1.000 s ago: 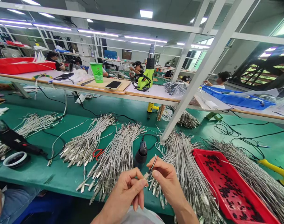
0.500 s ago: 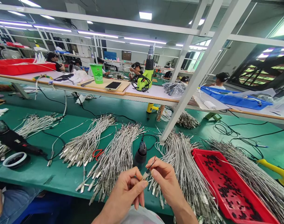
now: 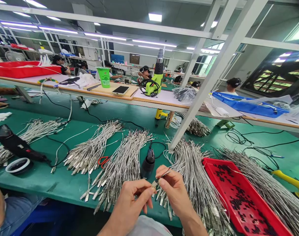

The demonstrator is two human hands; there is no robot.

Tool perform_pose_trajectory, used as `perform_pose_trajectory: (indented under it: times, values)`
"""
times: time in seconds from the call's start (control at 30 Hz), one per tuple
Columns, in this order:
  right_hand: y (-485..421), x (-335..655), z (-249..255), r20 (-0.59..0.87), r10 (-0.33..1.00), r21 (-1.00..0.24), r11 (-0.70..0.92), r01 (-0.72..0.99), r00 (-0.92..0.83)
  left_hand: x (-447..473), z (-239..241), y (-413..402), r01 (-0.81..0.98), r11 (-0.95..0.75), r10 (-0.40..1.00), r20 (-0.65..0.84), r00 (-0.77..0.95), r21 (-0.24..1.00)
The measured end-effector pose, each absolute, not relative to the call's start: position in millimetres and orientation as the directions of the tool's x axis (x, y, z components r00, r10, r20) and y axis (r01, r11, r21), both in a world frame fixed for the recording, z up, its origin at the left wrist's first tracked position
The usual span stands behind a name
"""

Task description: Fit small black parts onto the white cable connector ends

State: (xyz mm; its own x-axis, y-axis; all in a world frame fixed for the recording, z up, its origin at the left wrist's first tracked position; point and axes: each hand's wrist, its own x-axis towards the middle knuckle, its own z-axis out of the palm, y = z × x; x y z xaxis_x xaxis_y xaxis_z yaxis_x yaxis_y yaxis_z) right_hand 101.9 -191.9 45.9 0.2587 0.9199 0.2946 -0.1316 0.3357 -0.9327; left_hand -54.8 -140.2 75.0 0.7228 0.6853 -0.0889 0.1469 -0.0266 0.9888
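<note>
My left hand [image 3: 137, 196] pinches a small metal cable connector [image 3: 154, 184] between thumb and forefinger. My right hand [image 3: 173, 188], close against its far side, has thumb and fingers closed on the thin dark wires [image 3: 164, 174] that come from the connector. Fingers hide part of the piece. Just beyond the hands a black heat gun [image 3: 147, 164] stands with its nozzle up. Bundles of grey cables with metal plugs lie to both sides, one bundle [image 3: 124, 160] on the left and another [image 3: 193, 173] on the right.
A red tray [image 3: 237, 193] of small black pieces sits at the right. Another black heat gun [image 3: 19, 147] and a tape roll [image 3: 18, 166] lie at left, near a seated person's leg [image 3: 16, 209]. A slanted white post [image 3: 188, 126] and a shelf [image 3: 129, 96] cross behind.
The wires at my right fingertips stood upward before and now tilt to the right, more covered by the fingers. Both hands stay in nearly the same place.
</note>
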Motion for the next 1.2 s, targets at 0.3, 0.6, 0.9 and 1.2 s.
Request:
perform_pose_trajectory:
  times: [0.3, 0.6, 0.9, 1.2]
  values:
    - [-195, 106, 51, 0.344, 0.905, -0.932, 0.362, -0.029, 0.249, -54, 77, -138, 0.234, -0.112, 0.759, -0.069, 0.648, 0.966]
    - [-198, 106, 60, 0.336, 0.906, -0.942, 0.329, 0.072, 0.255, -55, 76, -141, 0.286, -0.084, 0.754, -0.126, 0.644, 0.955]
    - [-199, 108, 62, 0.345, 0.900, -0.937, 0.315, 0.149, 0.266, -70, 104, -122, 0.367, -0.437, 0.675, 0.030, 0.737, 0.821]
    - [-190, 117, 83, 0.391, 0.866, -0.905, 0.300, 0.302, 0.312, -63, 142, -88, 0.346, -0.599, 0.546, 0.052, 0.836, 0.722]
